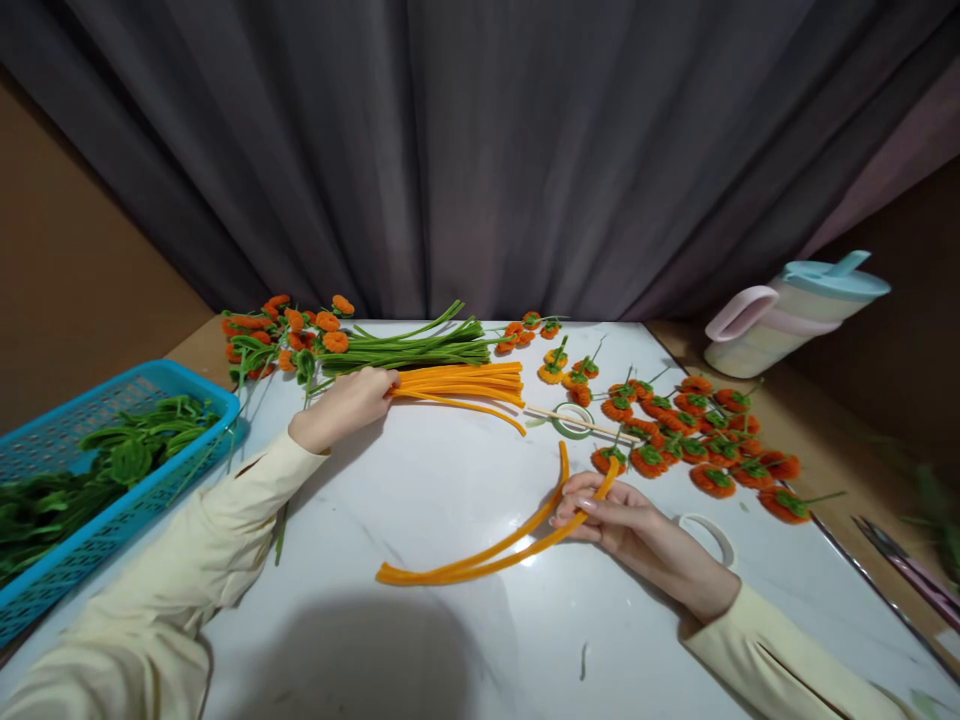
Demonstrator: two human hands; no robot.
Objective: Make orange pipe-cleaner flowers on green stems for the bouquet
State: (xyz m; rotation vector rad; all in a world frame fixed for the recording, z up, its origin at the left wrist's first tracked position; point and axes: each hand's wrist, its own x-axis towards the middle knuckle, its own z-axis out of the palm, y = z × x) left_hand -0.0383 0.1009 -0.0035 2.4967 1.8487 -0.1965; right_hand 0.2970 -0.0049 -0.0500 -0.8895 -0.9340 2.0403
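Note:
In the head view, my right hand [637,528] pinches a few long orange pipe cleaners [480,568], which curve to the left above the white tabletop and meet at their far tips. My left hand [346,402] reaches to a bundle of orange pipe cleaners [465,380], its fingers closed around the left end. One strand at the bundle's near side bends away from the others. Behind this bundle lie green pipe cleaners [420,346]. The fingertips of my left hand are partly hidden.
Finished orange flowers [712,480] with green backs cover the right side; more flowers [327,322] lie back left. A green tape roll [574,421] and thin stick [541,413] sit between. Blue basket [217,385] with green leaves stands left, a tumbler [780,325] right, pliers [904,565] beyond the table edge.

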